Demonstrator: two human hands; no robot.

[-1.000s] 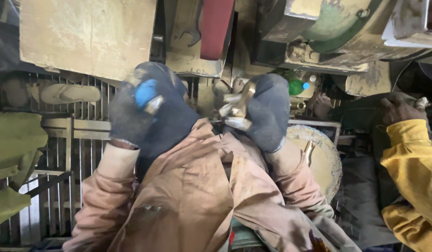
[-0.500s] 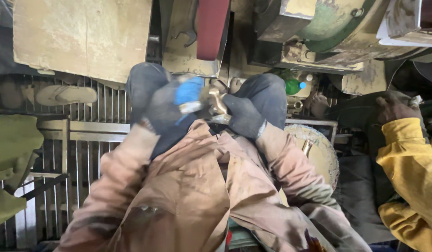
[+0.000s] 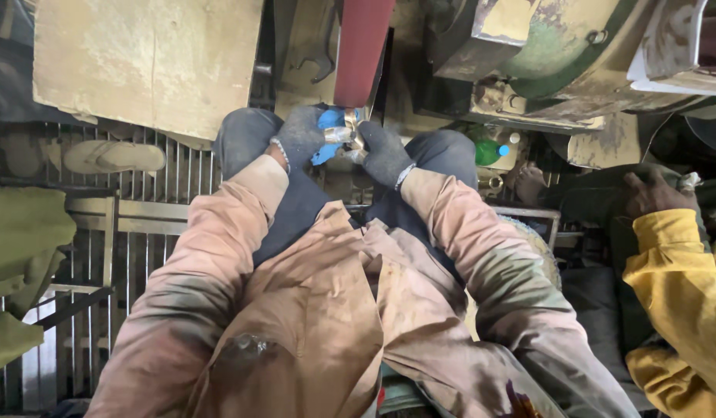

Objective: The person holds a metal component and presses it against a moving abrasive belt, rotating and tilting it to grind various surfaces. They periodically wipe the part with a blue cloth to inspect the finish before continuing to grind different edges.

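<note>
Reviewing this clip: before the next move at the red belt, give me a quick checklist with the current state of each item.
1. Both hands gloved: ok. Left hand and right hand wear dark gloves.
2. Two-handed grip on the small shiny metal part: ok, both hands close around it.
3. Part placed at the lower end of the red belt: ok; actual contact cannot tell.
4. Belt running: cannot tell.
5. Fingertips apart from the belt: cannot tell, they sit very close under it.
6. Neighbour in the yellow sleeve away from the belt: ok, off to the right.
</note>
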